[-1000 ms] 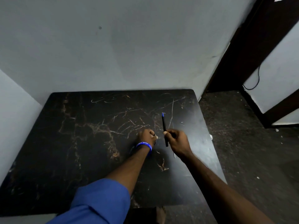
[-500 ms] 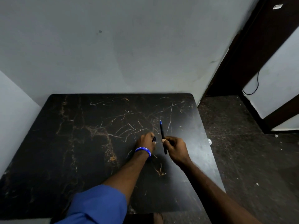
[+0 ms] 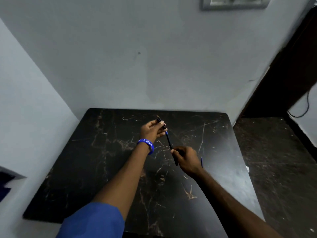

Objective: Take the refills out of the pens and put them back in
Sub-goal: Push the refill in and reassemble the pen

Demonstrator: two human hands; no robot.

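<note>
Item one: my right hand (image 3: 187, 158), fingers closed around a slim black pen (image 3: 169, 143). Its blue-tipped end slants up and away from my knuckles toward my left hand; its lower end pokes out below my thumb.

Item two: my left hand (image 3: 151, 130), raised above the table (image 3: 85, 169) beyond and left of my right hand, fingertips pinched on a small black cap-like piece (image 3: 160, 123). The piece is too small to identify for certain.

Item three: a blue wristband (image 3: 146, 145) with white lettering on my left wrist; a blue sleeve (image 3: 92, 220) further down that arm.

Item four: a thin blue sliver (image 3: 201, 161) just behind my right hand, partly hidden.
</note>
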